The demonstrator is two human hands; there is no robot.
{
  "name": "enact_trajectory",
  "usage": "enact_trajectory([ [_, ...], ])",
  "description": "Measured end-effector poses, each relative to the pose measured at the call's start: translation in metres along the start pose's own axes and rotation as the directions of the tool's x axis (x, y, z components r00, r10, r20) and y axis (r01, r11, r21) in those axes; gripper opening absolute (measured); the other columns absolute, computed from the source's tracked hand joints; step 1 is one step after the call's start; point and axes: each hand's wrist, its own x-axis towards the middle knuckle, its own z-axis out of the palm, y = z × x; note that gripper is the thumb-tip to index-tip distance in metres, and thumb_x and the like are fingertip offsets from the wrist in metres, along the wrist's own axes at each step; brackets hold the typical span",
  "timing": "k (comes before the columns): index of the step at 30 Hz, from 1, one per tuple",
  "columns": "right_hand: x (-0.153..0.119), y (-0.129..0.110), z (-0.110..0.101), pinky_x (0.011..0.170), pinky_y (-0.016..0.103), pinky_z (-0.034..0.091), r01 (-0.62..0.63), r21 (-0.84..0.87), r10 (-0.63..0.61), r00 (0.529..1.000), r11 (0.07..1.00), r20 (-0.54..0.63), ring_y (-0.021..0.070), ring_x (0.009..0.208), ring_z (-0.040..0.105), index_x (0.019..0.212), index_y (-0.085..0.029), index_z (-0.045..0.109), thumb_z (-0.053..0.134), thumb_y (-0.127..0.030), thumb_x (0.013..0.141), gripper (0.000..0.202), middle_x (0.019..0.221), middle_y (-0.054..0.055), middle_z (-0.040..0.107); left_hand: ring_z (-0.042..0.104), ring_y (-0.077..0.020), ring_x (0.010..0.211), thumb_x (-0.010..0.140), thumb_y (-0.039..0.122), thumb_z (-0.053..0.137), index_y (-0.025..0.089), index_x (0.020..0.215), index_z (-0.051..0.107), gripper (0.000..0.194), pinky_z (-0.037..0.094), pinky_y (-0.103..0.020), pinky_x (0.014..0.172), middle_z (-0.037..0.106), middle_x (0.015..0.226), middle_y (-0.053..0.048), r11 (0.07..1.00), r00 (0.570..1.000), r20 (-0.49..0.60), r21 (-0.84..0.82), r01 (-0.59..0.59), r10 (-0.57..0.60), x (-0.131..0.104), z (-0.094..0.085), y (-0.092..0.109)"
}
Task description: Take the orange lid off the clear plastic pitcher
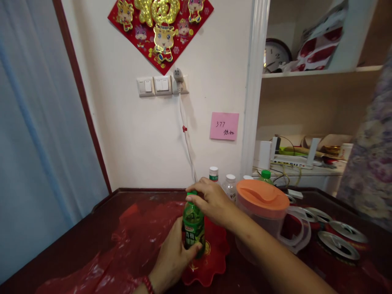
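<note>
A green plastic drink bottle [193, 222] with a green cap stands upright in front of me, over a red scalloped tray [214, 257]. My left hand [176, 249] is wrapped round the lower part of the bottle, its thumb across the label. From the right, my right hand [210, 200] reaches over and grips the cap at the top with thumb and fingers. Most of the cap is hidden under those fingers. A crumpled red plastic bag [134, 232] lies to the left of the bottle.
On the right stands a clear pitcher with an orange lid [262, 196]; several opened cans [338, 245] are beyond it. White-capped bottles [229, 185] stand behind, near the wall. A white cord [188, 147] hangs from the socket. A router [292, 160] sits on the shelf.
</note>
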Motion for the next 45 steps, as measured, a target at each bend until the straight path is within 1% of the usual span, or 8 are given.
enact_trajectory([
  [4,0.000,-0.003,0.003,0.082,0.044,0.048,-0.027,-0.039,0.027,0.999,0.999,-0.021,0.0242,0.088,0.058,0.097,-0.023,0.075,0.069,-0.021,0.090,0.010,0.088,0.006,0.058,0.059,-0.0319,0.115,0.075,0.030,0.068,0.020,0.128,0.051,0.056,0.046,-0.042,0.096,0.064,0.123,-0.012,1.000,1.000,0.002,-0.014,-0.009,0.009,-0.001,0.000,0.002],
  [9,-0.003,-0.005,-0.002,0.088,0.041,0.049,0.022,0.017,-0.023,0.999,1.000,0.023,0.0217,0.094,0.059,0.103,-0.023,0.073,0.055,-0.012,0.096,0.023,0.090,0.005,0.061,0.060,-0.0319,0.114,0.074,0.029,0.068,0.021,0.128,0.052,0.056,0.046,-0.043,0.097,0.066,0.122,-0.011,1.000,1.000,-0.015,0.010,-0.016,0.016,0.000,0.001,-0.001],
  [21,-0.009,0.000,-0.001,0.101,0.040,0.047,0.056,0.129,-0.057,0.998,0.990,0.003,0.0183,0.109,0.059,0.109,-0.024,0.070,0.054,-0.003,0.093,0.031,0.113,0.005,0.065,0.061,-0.0300,0.112,0.077,0.030,0.069,0.021,0.124,0.054,0.051,0.047,-0.039,0.094,0.066,0.121,-0.010,1.000,0.999,-0.023,0.015,-0.022,0.022,-0.001,0.001,-0.001],
  [28,-0.005,0.004,0.008,0.089,0.043,0.047,-0.009,0.094,0.023,0.990,0.996,-0.142,0.0231,0.096,0.058,0.093,-0.023,0.068,0.075,-0.013,0.081,0.017,0.093,0.005,0.063,0.060,-0.0306,0.115,0.077,0.031,0.069,0.022,0.130,0.049,0.057,0.047,-0.041,0.096,0.066,0.123,-0.010,0.999,0.999,-0.017,-0.001,-0.033,0.033,0.000,0.002,-0.006],
  [33,-0.007,-0.001,0.007,0.097,0.040,0.046,0.012,0.140,0.001,0.996,0.990,-0.088,0.0201,0.108,0.060,0.097,-0.024,0.067,0.063,-0.007,0.087,0.020,0.110,0.003,0.068,0.058,-0.0307,0.120,0.077,0.028,0.068,0.021,0.132,0.048,0.059,0.046,-0.042,0.098,0.063,0.129,-0.011,0.999,0.999,-0.024,0.011,-0.044,0.045,0.001,0.003,-0.009],
  [36,-0.007,-0.001,0.009,0.090,0.036,0.049,0.005,0.156,0.007,0.997,0.988,-0.075,0.0182,0.098,0.064,0.096,-0.025,0.069,0.063,-0.006,0.086,0.022,0.102,0.001,0.070,0.059,-0.0301,0.119,0.077,0.027,0.068,0.021,0.131,0.049,0.058,0.046,-0.041,0.098,0.064,0.128,-0.010,0.999,0.999,-0.027,-0.003,-0.034,0.034,0.001,0.004,-0.009],
  [40,-0.006,0.000,0.015,0.084,0.041,0.047,-0.062,0.123,0.084,0.979,0.990,-0.183,0.0233,0.090,0.060,0.088,-0.021,0.067,0.077,-0.017,0.079,0.015,0.091,0.004,0.066,0.058,-0.0307,0.119,0.077,0.028,0.067,0.021,0.132,0.047,0.059,0.045,-0.042,0.099,0.063,0.128,-0.011,0.999,0.999,-0.013,-0.027,-0.031,0.031,0.001,0.003,-0.006],
  [45,-0.010,0.001,0.015,0.092,0.039,0.046,-0.044,0.182,0.075,0.983,0.982,-0.167,0.0208,0.100,0.062,0.095,-0.021,0.067,0.062,-0.013,0.087,0.013,0.101,0.004,0.069,0.058,-0.0308,0.120,0.077,0.028,0.067,0.021,0.131,0.047,0.059,0.045,-0.043,0.100,0.063,0.129,-0.012,0.999,0.999,-0.011,0.006,-0.038,0.038,0.000,0.001,-0.005],
])
